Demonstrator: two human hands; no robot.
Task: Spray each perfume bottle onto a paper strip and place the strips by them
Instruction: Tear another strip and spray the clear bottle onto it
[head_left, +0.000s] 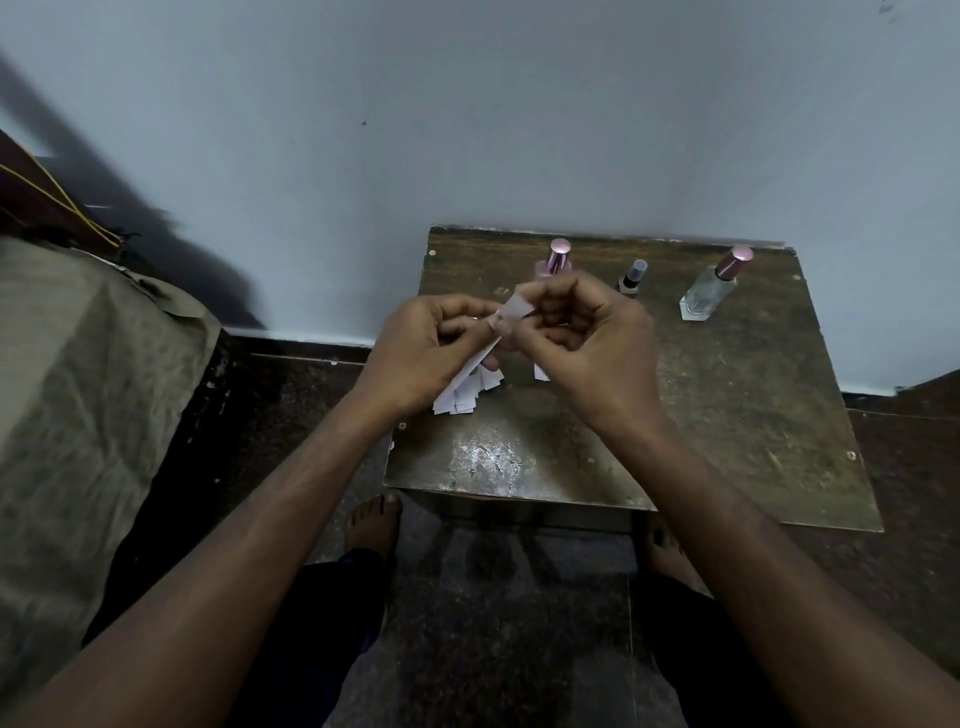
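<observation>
Above the table (727, 415), both hands pinch a paper strip (511, 317), slanting down-left.

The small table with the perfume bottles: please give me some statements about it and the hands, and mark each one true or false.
1. Both hands, left hand and right hand, hold one paper strip. True.
2. Three bottles stand near the table back edge. True.
3. The clear bottle has no cap. False: it wears a pink cap.
4. The spare strips lie on the floor. False: they lie on the table.
</observation>
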